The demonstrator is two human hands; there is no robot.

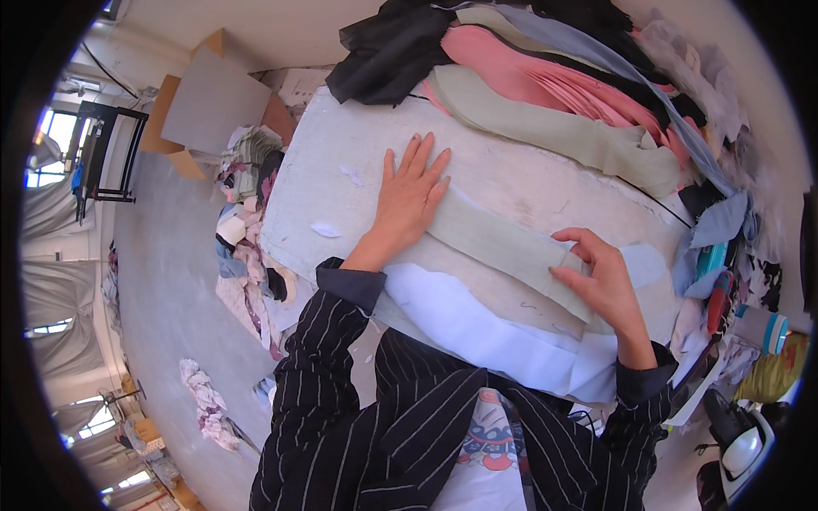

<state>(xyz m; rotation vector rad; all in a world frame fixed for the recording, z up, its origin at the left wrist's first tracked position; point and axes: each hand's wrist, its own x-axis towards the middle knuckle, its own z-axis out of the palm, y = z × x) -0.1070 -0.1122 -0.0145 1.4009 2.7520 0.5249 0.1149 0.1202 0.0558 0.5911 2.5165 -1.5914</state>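
Note:
A pale green fabric strip (503, 244) runs slantwise across the white work table (341, 162). My left hand (407, 200) lies flat over the strip's left end, fingers stretched out and resting partly on the bare table top. At the right part of the strip, my right hand (603, 277) has its thumb on the cloth and its forefinger at the far edge, with the other fingers curled around it. Nearer my body lies a white curved piece (477, 315), its right end folded over. Another pale piece (645, 264) shows just right of my right hand.
Along the table's far side are stacked pink cut pieces (528, 72), a green-grey piece (554, 136) and black cloth (388, 60). Scraps (247, 238) hang at the left edge, near an open cardboard box (213, 106). An iron (743, 447) stands at lower right.

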